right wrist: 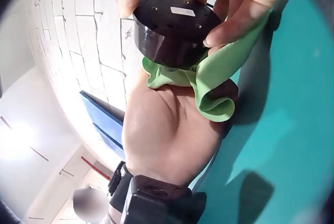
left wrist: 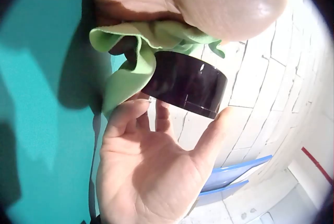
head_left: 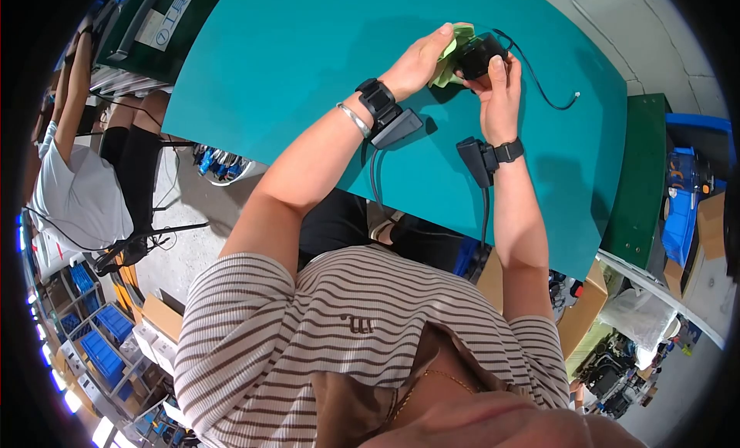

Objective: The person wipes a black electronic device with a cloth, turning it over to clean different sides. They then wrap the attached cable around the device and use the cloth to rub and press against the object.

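Observation:
A black round housing (right wrist: 169, 36), drum-shaped and glossy on its side, is held up over the far part of the table. Its flat face, seen in the right wrist view, carries a white label, a green dot and small screw holes. My right hand (head_left: 502, 97) grips it by the rim between thumb and fingers. In my left hand (head_left: 422, 61) is a light green cloth (left wrist: 130, 70), bunched against the housing's other face; that hand's fingertips are hidden behind cloth and housing. A thin black cable (head_left: 532, 67) trails right from the housing to a small white plug (head_left: 576, 95).
A teal table (head_left: 308, 78) lies under both hands, with a white brick wall (head_left: 601, 20) close behind its far right corner. Blue bins (head_left: 678, 224) stand at the right. Another person (head_left: 81, 194) is at the left beside a dark green cabinet.

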### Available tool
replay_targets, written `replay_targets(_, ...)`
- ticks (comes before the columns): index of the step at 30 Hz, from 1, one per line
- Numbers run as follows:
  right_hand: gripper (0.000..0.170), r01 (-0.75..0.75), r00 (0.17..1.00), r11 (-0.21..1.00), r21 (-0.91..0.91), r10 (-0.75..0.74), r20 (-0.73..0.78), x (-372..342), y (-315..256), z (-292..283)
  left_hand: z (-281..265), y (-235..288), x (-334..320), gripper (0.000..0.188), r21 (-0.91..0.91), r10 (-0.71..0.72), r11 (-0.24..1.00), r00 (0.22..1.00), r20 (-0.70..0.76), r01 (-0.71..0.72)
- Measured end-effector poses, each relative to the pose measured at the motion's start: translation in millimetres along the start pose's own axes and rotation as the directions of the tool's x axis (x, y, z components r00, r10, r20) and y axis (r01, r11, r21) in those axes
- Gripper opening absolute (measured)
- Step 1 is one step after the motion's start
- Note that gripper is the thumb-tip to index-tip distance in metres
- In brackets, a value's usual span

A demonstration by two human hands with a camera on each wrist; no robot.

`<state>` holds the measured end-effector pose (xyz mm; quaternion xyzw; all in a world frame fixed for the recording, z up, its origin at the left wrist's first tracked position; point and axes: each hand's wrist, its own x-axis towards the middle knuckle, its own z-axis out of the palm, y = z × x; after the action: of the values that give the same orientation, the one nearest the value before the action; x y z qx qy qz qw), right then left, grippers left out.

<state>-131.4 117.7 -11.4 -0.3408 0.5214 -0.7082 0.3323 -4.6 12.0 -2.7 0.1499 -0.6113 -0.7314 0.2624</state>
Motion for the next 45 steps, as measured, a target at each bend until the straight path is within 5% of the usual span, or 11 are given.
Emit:
replay_targets(9,0.054,-0.167,0.982,0.984,0.065,0.160,0.099,0.0,-6.7,-1.8,-2.8,-8.7,2.7,0.057,0.105,0.073,0.992,0.997,-0.029,-0.070)
replay_targets(11,0.059,-0.253,0.958,0.926,0.279,0.198,0.209,2.5,-9.8,-5.6,-2.8,-8.9,3.8,0.056,0.068,0.098,0.993,0.993,-0.060,-0.094)
replay_targets(14,0.062,-0.266,0.963,0.868,0.419,0.216,0.163,3.7,-11.5,-8.1,-2.2,4.2,-3.0,0.055,0.039,0.034,0.999,0.995,-0.096,-0.030)
replay_targets(19,0.058,-0.267,0.963,0.843,0.468,0.214,0.165,4.4,-10.1,-7.7,-0.2,8.7,-4.4,0.055,0.037,0.040,0.999,0.989,-0.144,-0.035)
replay_targets(25,0.054,-0.215,0.962,0.901,0.377,0.129,0.241,4.8,-8.8,-5.2,-3.7,2.0,-0.1,0.055,0.016,0.107,0.994,0.986,-0.124,-0.106)
replay_targets(28,0.049,-0.036,0.999,0.985,0.170,0.030,0.034,2.3,-5.9,1.4,-7.3,-7.5,7.2,0.056,0.151,0.179,0.975,0.979,-0.101,-0.162)
replay_targets(30,0.055,0.160,0.985,0.967,-0.199,-0.169,-0.028,2.5,-1.8,1.7,-7.7,-6.1,5.1,0.057,0.141,0.165,0.978,0.983,-0.082,-0.152)
replay_targets(34,0.071,0.224,0.974,0.964,-0.144,-0.226,-0.003,0.0,0.2,6.2,-6.0,-4.3,3.8,0.059,0.132,0.139,0.982,0.989,-0.048,-0.132)
replay_targets(45,0.074,0.317,0.940,0.894,-0.317,-0.341,-0.022,2.7,3.6,3.5,-3.8,0.1,1.0,0.058,0.307,0.203,0.925,0.975,0.091,-0.222)
